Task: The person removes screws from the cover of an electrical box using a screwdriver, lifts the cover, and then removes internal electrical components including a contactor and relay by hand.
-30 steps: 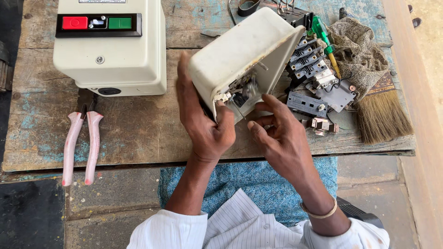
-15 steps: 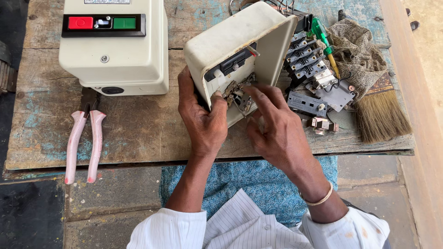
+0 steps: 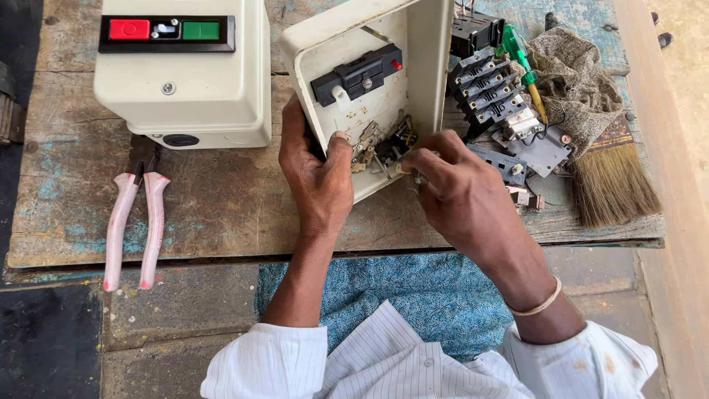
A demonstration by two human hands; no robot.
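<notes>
At centre top of the frame, the open cream plastic switch housing (image 3: 369,89) stands tilted on the worn wooden desk (image 3: 221,207). The left hand (image 3: 317,177) clasps its lower left edge, thumb hooked inside. The right hand (image 3: 458,199) has its fingers (image 3: 425,159) pinched on something small at the metal contacts (image 3: 380,144); what exactly they grip I cannot tell.

If the left hand slackens, the tilted housing may tip and spill loose pieces. The pinched part could spring away into the clutter at right, and a bare contact edge may nick a fingertip.

Counted: two cream housings, the closed one with red and green buttons (image 3: 185,74) at upper left; one pair of pink-handled pliers (image 3: 133,222) at left; one green-handled screwdriver (image 3: 521,59); one straw brush (image 3: 613,181); one brown cloth (image 3: 576,81), all at right.
</notes>
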